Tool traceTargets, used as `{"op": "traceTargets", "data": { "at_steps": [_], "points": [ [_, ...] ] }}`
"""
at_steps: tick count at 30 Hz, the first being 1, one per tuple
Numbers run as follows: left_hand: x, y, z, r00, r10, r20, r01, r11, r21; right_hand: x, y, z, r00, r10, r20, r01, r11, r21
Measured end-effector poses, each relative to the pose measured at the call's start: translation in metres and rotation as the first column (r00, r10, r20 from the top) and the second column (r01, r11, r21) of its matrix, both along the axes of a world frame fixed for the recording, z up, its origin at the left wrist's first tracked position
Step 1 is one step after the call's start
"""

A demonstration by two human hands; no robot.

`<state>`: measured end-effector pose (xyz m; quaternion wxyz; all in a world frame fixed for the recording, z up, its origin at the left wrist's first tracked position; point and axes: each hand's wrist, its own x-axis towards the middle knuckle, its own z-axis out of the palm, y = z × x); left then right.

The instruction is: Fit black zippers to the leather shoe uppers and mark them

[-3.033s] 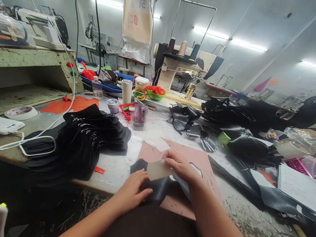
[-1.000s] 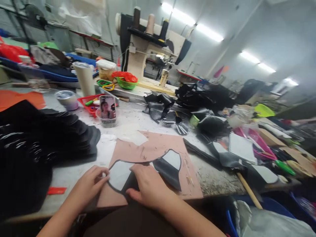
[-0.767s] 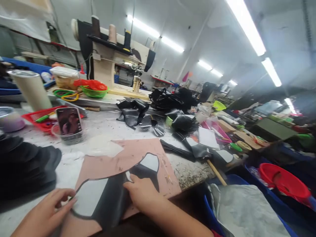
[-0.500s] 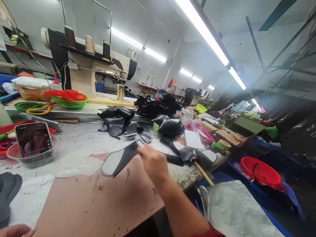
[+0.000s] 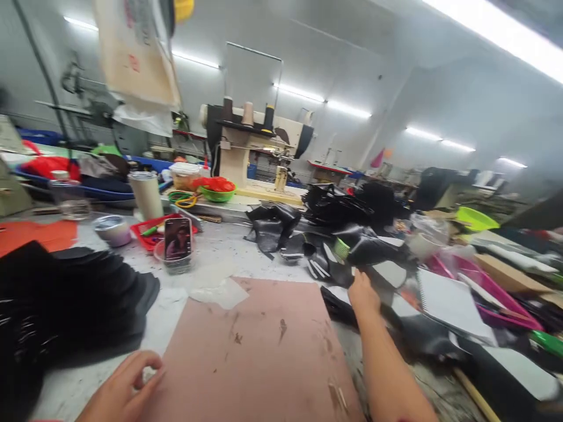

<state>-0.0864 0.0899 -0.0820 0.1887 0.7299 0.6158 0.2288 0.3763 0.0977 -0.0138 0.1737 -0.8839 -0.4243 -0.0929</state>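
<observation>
My right hand reaches over the right side of the table, its fingers pinched on a black leather piece with a pale oval patch. Motion blurs that piece, and its outline merges with the leather around it. My left hand rests at the left edge of a pinkish-brown board, fingers loosely bent, a gap between thumb and forefinger, and nothing in them. Scuffs and dark marks cover the board. Left of it rises a thick stack of black cut pieces.
Black leather pieces lie beyond the board. A propped phone, a lidded cup and a sewing machine stand farther back. At right are a spiral notebook, a magenta basket and a wooden stick.
The view has swung left. My right hand has carried the black leather piece from over the board to the leather pieces at right. More of my left hand now shows.
</observation>
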Motion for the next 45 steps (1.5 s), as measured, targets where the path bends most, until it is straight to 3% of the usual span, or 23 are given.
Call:
{"op": "traceTargets", "data": {
  "at_steps": [2, 4, 6, 8, 10, 12, 16, 19, 21, 27, 33, 45],
  "points": [
    [0.003, 0.005, 0.011, 1.000, -0.010, -0.002, 0.010, 1.000, -0.024, -0.026, 0.012, -0.007, 0.992, 0.125, 0.011, -0.124, 0.992, -0.024],
    [0.012, 0.018, 0.024, 0.998, -0.019, -0.060, 0.017, 0.999, -0.029, -0.068, 0.028, -0.009, 0.934, 0.356, 0.025, -0.354, 0.933, -0.060],
    [0.023, 0.034, 0.035, 0.993, -0.037, -0.116, 0.035, 0.999, -0.024, -0.121, 0.046, -0.010, 0.786, 0.618, 0.023, -0.612, 0.782, -0.116],
    [0.035, 0.051, 0.040, 0.988, -0.050, -0.146, 0.049, 0.999, -0.011, -0.176, 0.062, -0.012, 0.602, 0.798, 0.013, -0.785, 0.595, -0.174],
    [0.045, 0.064, 0.041, 0.981, -0.075, -0.177, 0.076, 0.997, 0.004, -0.223, 0.078, -0.014, 0.448, 0.894, 0.015, -0.870, 0.440, -0.221],
    [0.052, 0.070, 0.039, 0.970, -0.106, -0.217, 0.112, 0.994, 0.012, -0.255, 0.092, -0.017, 0.340, 0.940, 0.024, -0.905, 0.335, -0.262],
    [0.055, 0.068, 0.034, 0.941, -0.144, -0.305, 0.156, 0.988, 0.016, -0.281, 0.113, -0.021, 0.225, 0.974, 0.033, -0.919, 0.223, -0.326],
    [0.053, 0.065, 0.031, 0.920, -0.158, -0.360, 0.180, 0.983, 0.027, -0.284, 0.119, -0.024, 0.195, 0.981, 0.019, -0.915, 0.189, -0.357],
    [0.053, 0.065, 0.029, 0.908, -0.172, -0.382, 0.201, 0.979, 0.035, -0.283, 0.121, -0.025, 0.209, 0.978, 0.005, -0.910, 0.196, -0.366],
    [0.055, 0.066, 0.025, 0.883, -0.198, -0.425, 0.249, 0.966, 0.067, -0.273, 0.133, -0.016, 0.357, 0.934, -0.004, -0.883, 0.337, -0.326],
    [0.058, 0.064, 0.023, 0.865, -0.177, -0.469, 0.247, 0.965, 0.091, -0.285, 0.133, -0.015, 0.255, 0.965, -0.065, -0.909, 0.217, -0.355],
    [0.058, 0.063, 0.014, 0.857, -0.159, -0.490, 0.252, 0.959, 0.130, -0.293, 0.137, -0.006, 0.328, 0.933, -0.150, -0.854, 0.225, -0.469]
  ]
}}
